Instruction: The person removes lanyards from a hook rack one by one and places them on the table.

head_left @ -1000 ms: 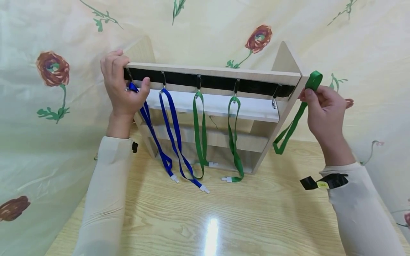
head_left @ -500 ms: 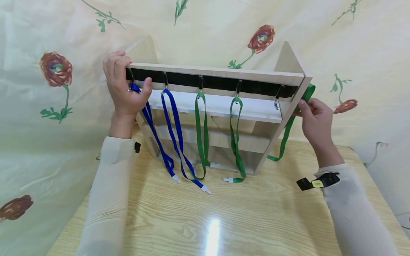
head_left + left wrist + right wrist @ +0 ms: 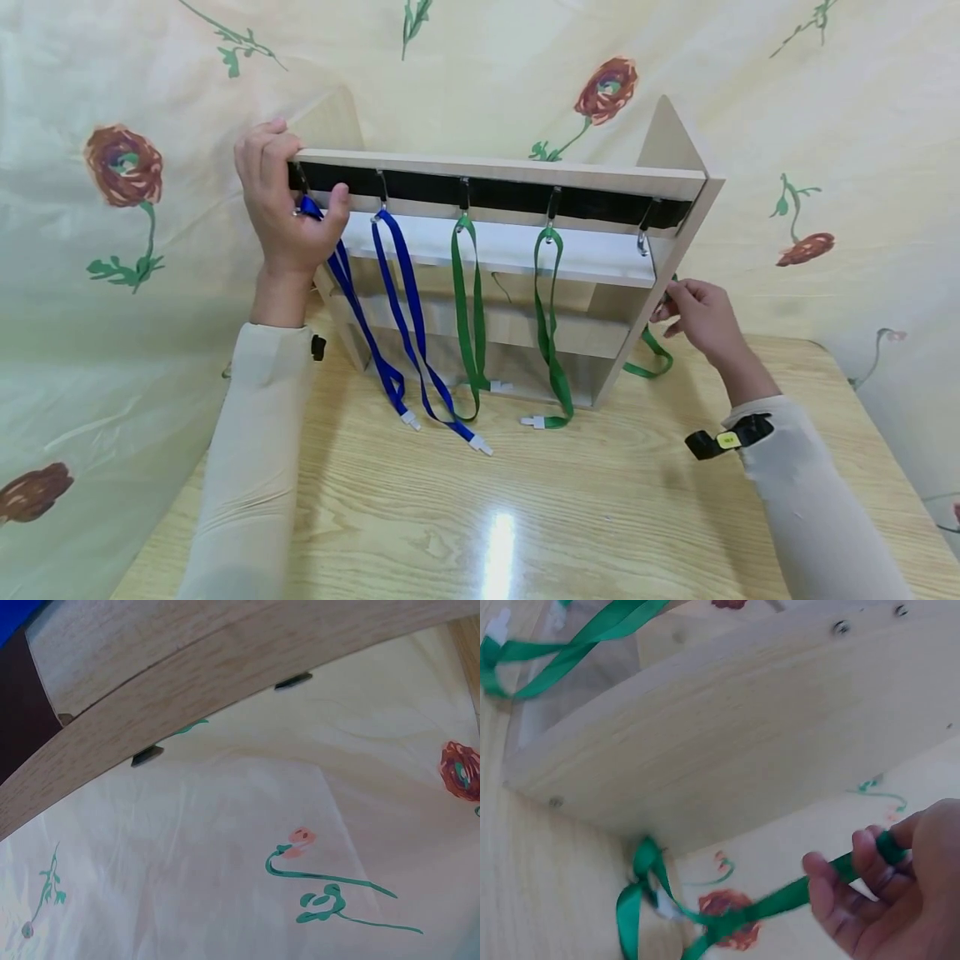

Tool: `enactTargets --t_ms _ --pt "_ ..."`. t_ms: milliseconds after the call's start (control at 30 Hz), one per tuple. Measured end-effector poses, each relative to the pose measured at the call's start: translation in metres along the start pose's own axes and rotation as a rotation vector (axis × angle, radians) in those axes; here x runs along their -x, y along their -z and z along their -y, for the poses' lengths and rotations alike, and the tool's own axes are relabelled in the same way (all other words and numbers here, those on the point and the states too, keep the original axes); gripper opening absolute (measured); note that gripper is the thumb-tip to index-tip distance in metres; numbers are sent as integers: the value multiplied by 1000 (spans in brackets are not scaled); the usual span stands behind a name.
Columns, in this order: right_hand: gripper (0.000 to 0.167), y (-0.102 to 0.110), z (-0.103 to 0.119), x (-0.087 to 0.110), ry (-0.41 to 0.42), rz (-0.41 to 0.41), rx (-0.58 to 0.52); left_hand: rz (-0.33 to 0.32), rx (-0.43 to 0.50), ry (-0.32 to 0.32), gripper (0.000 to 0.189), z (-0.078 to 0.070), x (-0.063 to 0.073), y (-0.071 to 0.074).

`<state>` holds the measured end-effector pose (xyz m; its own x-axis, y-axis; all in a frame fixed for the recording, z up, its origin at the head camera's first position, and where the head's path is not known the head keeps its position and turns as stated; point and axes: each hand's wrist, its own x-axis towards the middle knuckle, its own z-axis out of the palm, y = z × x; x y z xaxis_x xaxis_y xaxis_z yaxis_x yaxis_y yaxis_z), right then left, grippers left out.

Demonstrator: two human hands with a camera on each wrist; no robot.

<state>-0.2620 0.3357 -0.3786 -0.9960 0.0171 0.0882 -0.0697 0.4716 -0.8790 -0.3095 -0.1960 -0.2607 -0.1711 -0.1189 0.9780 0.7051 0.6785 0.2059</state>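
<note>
My left hand (image 3: 285, 221) grips the top left corner of a light wooden shelf rack (image 3: 495, 164), thumb in front of the black strip with hooks. Beside the rack's right panel, my right hand (image 3: 701, 317) pinches a green lanyard (image 3: 780, 900) near one end. Its lower part (image 3: 652, 368) curls at the tabletop by the panel's base, partly hidden behind the panel in the head view. Two blue lanyards (image 3: 408, 283) hang from the left hooks. From the middle hooks hang two green lanyards (image 3: 552, 333). The rightmost hook (image 3: 642, 240) bears nothing.
The rack stands on a wood-grain table (image 3: 570, 517). Flower-printed cloth (image 3: 480, 92) covers the walls behind and at the sides. White clips (image 3: 481, 444) on the hanging lanyards reach down to the tabletop in front of the rack.
My right hand has moved down and left along the right panel, lowering the green lanyard and carrying it partly behind the panel. The left hand keeps its hold on the rack.
</note>
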Motion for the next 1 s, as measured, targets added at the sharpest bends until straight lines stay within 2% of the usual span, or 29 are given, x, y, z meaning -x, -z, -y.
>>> enactTargets --t_ms 167,267,600,733,867,1000 --pt "48 -1 -16 -3 -96 162 221 -4 -1 3 73 0 0 -1" --pt "46 -4 -26 -3 -150 257 318 -10 4 1 73 0 0 -1" --pt "35 -8 -48 -4 -232 427 417 -12 5 4 72 -1 0 -2" --pt "41 -8 -47 -2 -203 394 433 -9 5 5 73 -1 0 -1" --pt "49 -9 -41 3 -153 295 435 -7 4 7 72 -1 0 -1" --pt "53 -10 -30 9 -136 178 381 -7 1 13 71 0 0 -1"
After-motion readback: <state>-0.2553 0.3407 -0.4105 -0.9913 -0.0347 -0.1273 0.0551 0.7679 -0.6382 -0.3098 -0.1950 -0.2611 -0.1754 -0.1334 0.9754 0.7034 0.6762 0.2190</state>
